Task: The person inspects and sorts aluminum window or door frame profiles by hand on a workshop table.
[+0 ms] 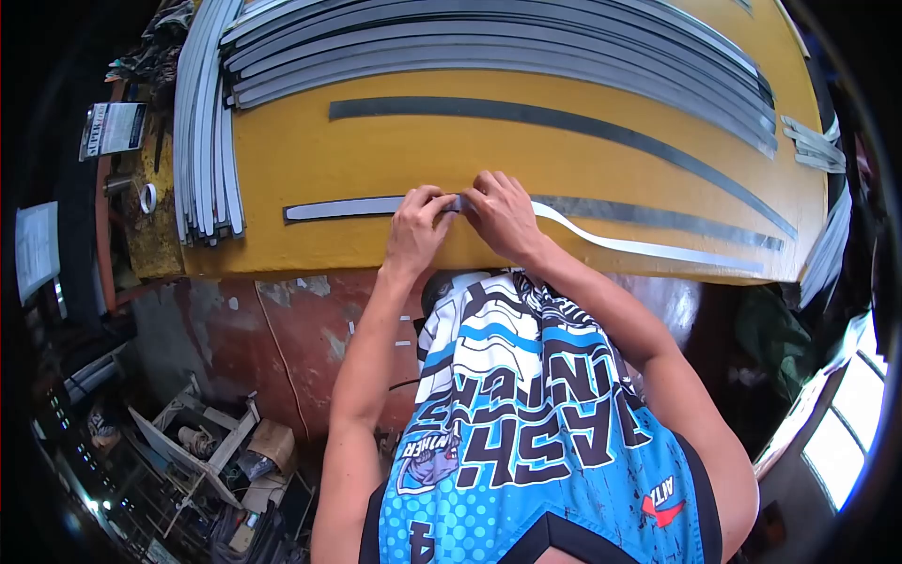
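Note:
A long dark strip (658, 218) lies across the yellow table, and a narrower white strip (639, 249) rests on top of its left part. To the right of my hands the white strip comes away from the dark one and curves loosely towards the table's front edge. My left hand (418, 228) is closed, thumb and fingers pinching the layered strips. Close beside it, my right hand (501, 216) is also closed on the strips, its fingers bent over them. The spot between my fingertips is partly hidden.
Another dark strip (545, 117) lies behind. Stacked grey strips (498, 52) fill the back, and a bundle of upright strips (205, 122) is at left. A roll of white tape (147, 197) hangs at the left edge; more strips (813, 144) lie at right.

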{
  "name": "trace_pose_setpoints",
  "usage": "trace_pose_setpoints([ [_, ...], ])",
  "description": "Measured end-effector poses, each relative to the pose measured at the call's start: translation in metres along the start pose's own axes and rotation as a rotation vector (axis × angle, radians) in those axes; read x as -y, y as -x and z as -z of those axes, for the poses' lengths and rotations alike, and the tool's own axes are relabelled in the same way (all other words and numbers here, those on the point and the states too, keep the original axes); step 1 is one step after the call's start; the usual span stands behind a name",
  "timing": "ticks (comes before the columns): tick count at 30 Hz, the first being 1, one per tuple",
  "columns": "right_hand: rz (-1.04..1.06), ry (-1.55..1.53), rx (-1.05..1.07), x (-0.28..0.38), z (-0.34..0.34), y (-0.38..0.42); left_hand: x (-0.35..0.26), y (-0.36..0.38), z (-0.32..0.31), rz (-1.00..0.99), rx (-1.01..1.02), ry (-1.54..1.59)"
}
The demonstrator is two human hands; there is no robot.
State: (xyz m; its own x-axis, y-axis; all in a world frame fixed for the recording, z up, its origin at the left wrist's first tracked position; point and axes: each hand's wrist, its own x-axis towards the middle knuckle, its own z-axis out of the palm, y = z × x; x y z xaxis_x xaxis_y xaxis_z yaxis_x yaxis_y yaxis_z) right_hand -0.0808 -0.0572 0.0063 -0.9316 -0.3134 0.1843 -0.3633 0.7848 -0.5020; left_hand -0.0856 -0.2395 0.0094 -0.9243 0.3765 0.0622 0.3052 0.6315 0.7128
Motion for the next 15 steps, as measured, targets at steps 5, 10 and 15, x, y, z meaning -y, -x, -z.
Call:
trace_pose_setpoints([
  [5, -0.045, -0.034, -0.002, 0.0, 0.009, 0.004, 0.006, 0.001, -0.006, -0.027, -0.079, -0.064],
  [10, -0.151, -0.102, 0.114, -0.023, 0.032, 0.017, 0.008, -0.006, -0.001, -0.036, -0.047, -0.084],
  [15, -0.258, -0.14, 0.22, -0.04, 0.068, 0.029, 0.007, -0.008, 0.004, -0.089, -0.041, -0.217],
])
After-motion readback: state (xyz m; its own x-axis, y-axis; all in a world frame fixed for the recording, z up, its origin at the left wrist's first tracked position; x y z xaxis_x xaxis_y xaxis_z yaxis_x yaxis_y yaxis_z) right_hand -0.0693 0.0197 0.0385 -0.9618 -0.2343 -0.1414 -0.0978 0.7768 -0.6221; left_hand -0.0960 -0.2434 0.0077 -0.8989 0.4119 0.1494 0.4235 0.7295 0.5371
